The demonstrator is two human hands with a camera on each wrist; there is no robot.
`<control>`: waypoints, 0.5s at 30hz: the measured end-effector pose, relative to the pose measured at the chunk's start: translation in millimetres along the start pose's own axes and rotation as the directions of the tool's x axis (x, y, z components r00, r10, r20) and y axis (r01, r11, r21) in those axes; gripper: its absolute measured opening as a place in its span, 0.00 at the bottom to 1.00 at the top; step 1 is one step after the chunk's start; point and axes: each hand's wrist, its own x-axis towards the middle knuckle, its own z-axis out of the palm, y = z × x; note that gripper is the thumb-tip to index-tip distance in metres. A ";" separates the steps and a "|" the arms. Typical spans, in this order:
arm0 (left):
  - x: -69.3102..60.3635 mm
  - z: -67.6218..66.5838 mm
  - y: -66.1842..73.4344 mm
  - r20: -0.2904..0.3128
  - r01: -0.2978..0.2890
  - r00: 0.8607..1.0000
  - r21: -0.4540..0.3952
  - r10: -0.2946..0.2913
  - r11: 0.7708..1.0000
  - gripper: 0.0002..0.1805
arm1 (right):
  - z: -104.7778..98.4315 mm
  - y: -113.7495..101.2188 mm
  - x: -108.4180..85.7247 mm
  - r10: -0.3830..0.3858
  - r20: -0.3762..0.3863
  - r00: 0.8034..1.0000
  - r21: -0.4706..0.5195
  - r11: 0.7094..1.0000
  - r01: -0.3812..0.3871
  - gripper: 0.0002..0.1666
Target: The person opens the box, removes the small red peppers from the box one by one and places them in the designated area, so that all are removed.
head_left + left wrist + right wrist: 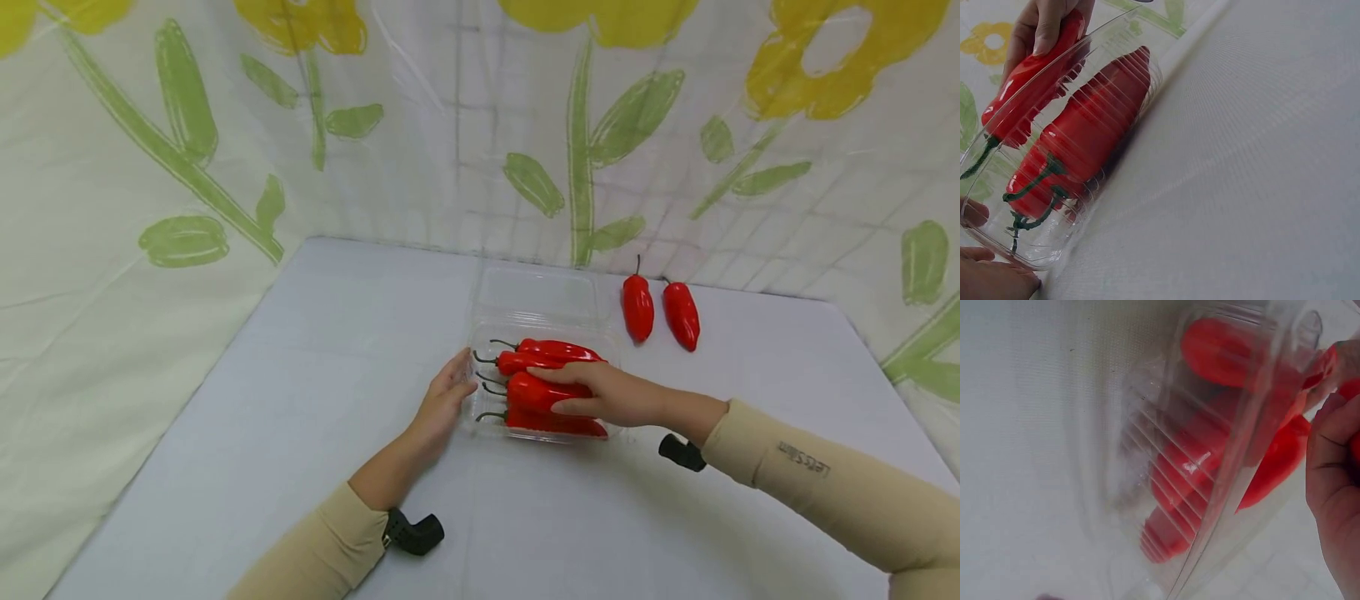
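Note:
A clear plastic container (491, 435) lies with its lid folded back, holding several red peppers with green stems. My left hand (442, 396) holds the container's left side, its thumb at the rim. In the left wrist view, part of that hand (997, 278) shows at the container's end. Over the container, my right hand (611, 396) grips a red pepper (534, 392), its stem pointing left. The left wrist view shows this pepper (1029, 78) above another pepper (1094, 128) inside. In the right wrist view, peppers (1188, 462) show through the ribbed wall.
Two more red peppers (637, 308) lie behind and right of the container. The clear lid (536, 292) extends toward the back of the white table (315, 350). Behind it hangs a flowered curtain (420, 167).

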 end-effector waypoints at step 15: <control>-0.5 -0.7 0.0 0.000 0.001 1.000 -0.008 -0.001 1.000 0.33 | -2.2 14.7 -12.5 0.023 -0.125 0.992 0.202 0.979 0.002 0.36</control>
